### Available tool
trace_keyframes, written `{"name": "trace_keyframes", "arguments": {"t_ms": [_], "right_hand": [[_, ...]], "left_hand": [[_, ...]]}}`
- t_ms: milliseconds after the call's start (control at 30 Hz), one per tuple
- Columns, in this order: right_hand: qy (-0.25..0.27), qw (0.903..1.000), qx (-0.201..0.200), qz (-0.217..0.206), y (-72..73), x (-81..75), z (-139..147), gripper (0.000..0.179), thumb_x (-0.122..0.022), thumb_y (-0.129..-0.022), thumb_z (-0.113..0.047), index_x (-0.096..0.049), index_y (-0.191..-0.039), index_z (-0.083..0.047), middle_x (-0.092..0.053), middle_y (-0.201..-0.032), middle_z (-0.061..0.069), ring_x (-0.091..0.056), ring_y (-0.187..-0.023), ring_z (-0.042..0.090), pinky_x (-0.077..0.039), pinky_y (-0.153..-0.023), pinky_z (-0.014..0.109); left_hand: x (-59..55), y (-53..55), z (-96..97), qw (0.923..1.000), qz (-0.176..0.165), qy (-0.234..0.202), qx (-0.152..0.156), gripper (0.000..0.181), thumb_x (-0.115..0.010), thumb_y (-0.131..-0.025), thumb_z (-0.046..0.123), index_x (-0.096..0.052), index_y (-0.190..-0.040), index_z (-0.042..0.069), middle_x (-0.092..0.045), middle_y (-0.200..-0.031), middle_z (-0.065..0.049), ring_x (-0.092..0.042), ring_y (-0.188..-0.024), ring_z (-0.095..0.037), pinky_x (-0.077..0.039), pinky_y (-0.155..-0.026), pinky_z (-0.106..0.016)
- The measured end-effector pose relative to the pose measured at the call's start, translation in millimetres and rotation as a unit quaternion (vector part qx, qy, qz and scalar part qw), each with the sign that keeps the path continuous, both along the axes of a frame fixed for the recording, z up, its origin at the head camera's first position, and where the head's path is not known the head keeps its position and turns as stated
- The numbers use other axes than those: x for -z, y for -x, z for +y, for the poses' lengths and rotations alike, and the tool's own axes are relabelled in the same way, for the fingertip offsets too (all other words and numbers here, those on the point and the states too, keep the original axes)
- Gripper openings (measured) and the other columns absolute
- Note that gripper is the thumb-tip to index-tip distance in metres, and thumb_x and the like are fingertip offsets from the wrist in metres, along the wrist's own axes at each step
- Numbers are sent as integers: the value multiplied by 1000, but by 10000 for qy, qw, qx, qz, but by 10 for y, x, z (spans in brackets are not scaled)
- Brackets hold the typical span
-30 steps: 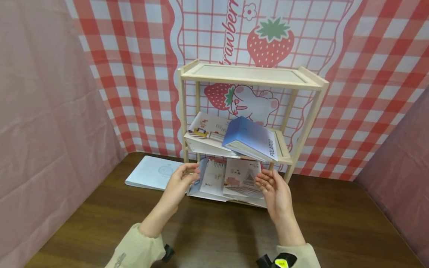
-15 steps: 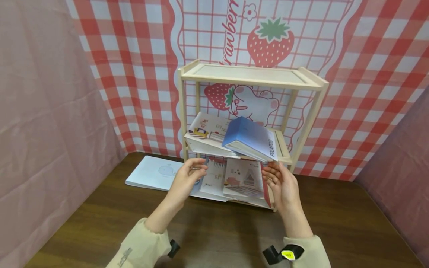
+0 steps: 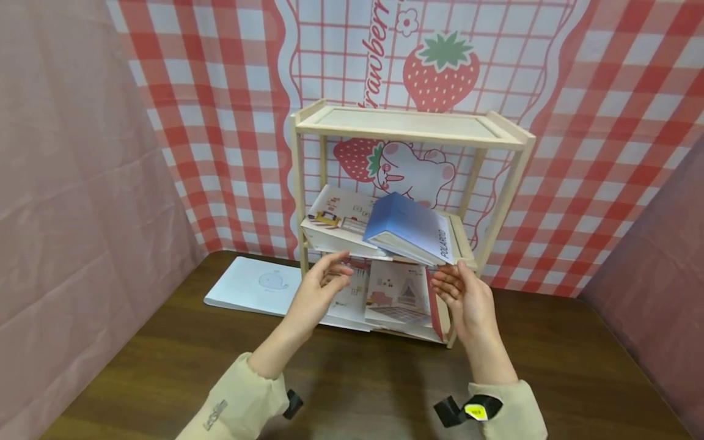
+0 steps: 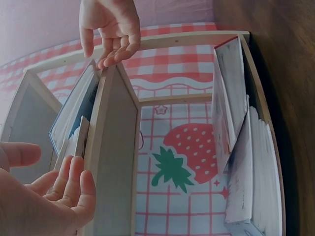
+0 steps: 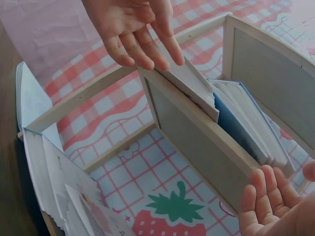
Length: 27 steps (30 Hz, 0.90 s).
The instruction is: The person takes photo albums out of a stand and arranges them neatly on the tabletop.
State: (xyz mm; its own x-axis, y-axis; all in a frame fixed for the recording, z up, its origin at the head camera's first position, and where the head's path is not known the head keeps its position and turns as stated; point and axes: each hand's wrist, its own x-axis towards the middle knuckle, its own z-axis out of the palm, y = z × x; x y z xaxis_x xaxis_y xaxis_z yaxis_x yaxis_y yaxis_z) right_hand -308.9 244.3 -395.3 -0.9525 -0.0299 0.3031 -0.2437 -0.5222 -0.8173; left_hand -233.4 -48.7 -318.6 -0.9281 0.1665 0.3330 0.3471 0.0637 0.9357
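My left hand (image 3: 319, 293) is in front of the wooden shelf rack, fingers loosely bent and nothing held. Its fingertips are close to the front edge of the middle board (image 4: 106, 103), below a white illustrated album (image 3: 341, 217). My right hand (image 3: 470, 305) faces it, palm inward, fingertips right at the lower corner of a blue album (image 3: 409, 229) marked POLAROID. This blue album leans on the middle shelf, overlapping the white one. In the right wrist view, the right hand's fingers (image 5: 268, 194) lie by the board's edge near the blue album.
On the bottom shelf, an album with a room drawing (image 3: 398, 296) leans beside another white album (image 3: 352, 299). A pale album with a whale drawing (image 3: 250, 284) lies on the brown table (image 3: 357, 379), left of the rack. A checked cloth (image 3: 236, 122) hangs behind.
My left hand has moved right and up, toward the middle shelf. My right hand has shifted right and up to the blue album's corner, uncovering the lower album's red side. The albums look unmoved.
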Motion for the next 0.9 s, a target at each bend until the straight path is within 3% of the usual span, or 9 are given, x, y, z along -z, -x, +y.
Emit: {"name": "trace_keyframes", "arguments": {"t_ms": [67, 133, 300, 500, 533, 567, 767, 800, 900], "right_hand": [[-140, 9994, 250, -197, -190, -239, -111, 33, -40, -90, -26, -55, -99, 3, -60, -92, 14, -57, -85, 25, -43, -81, 38], [-139, 9994, 312, -110, -65, -131, -38, 31, -43, -89, -25, -54, -99, 2, -60, -93, 16, -57, -85, 28, -44, -79, 40], [68, 9998, 166, 60, 541, 478, 323, 38, -46, -88, -25, -51, -108, 6, -55, -103, 24, -54, -90, 38, -43, -78, 45], [-329, 9982, 421, -288, 610, 518, 343, 48, -49, -84, -34, -50, -113, 5, -54, -108, 22, -53, -93, 37, -41, -81, 45], [-384, 9975, 476, -346, 593, 495, 330, 48, -50, -84, -34, -50, -113, 4, -55, -107, 21, -54, -93, 36, -41, -81, 44], [-313, 9981, 403, -355, 416, 328, 225, 45, -49, -85, -33, -52, -110, 5, -57, -104, 21, -56, -89, 35, -42, -81, 43], [-387, 9975, 424, -403, 30, -81, -1, 36, -48, -86, -26, -58, -99, 5, -61, -92, 19, -60, -80, 31, -47, -72, 39], [-585, 9955, 562, -484, 60, -71, 12, 37, -50, -85, -29, -58, -101, 4, -62, -93, 18, -60, -81, 31, -47, -72, 39], [-774, 9929, 635, -643, -333, -491, -241, 34, -54, -83, -29, -59, -95, 2, -64, -86, 12, -62, -77, 24, -48, -71, 34]], "left_hand": [[-6, 0, 10, 9999, 59, -11, 80, 39, -49, -86, 15, -42, -123, 21, -53, -102, -7, -48, -99, -15, -39, -84, -35], [-51, -29, 29, 9998, 120, 2, 162, 40, -48, -86, 15, -40, -125, 20, -52, -104, -11, -48, -100, -17, -39, -84, -35], [-142, -87, 83, 9993, 261, 160, 216, 44, -47, -87, 11, -36, -128, 16, -52, -104, -14, -48, -98, -20, -39, -84, -35], [-96, 33, 121, 9988, 339, 327, 104, 48, -49, -86, 15, -33, -130, 24, -54, -102, -5, -50, -96, -16, -40, -81, -35], [-105, 44, 129, 9988, 344, 341, 97, 48, -49, -86, 15, -33, -130, 24, -55, -102, -5, -50, -96, -17, -40, -81, -35], [-116, 55, 136, 9987, 355, 357, 90, 47, -48, -86, 15, -33, -130, 24, -55, -102, -4, -50, -96, -17, -40, -81, -35], [-164, 108, 182, 9977, 325, 599, 35, 48, -48, -86, 15, -32, -131, 23, -56, -102, -2, -50, -95, -18, -42, -74, -35], [-166, 117, 188, 9969, 326, 712, 14, 48, -48, -87, 16, -31, -131, 22, -56, -102, -1, -51, -95, -17, -42, -72, -33], [-178, 129, 208, 9925, 373, 1160, -37, 51, -47, -87, 20, -25, -133, 21, -55, -103, 2, -51, -95, -15, -44, -70, -31]]}}
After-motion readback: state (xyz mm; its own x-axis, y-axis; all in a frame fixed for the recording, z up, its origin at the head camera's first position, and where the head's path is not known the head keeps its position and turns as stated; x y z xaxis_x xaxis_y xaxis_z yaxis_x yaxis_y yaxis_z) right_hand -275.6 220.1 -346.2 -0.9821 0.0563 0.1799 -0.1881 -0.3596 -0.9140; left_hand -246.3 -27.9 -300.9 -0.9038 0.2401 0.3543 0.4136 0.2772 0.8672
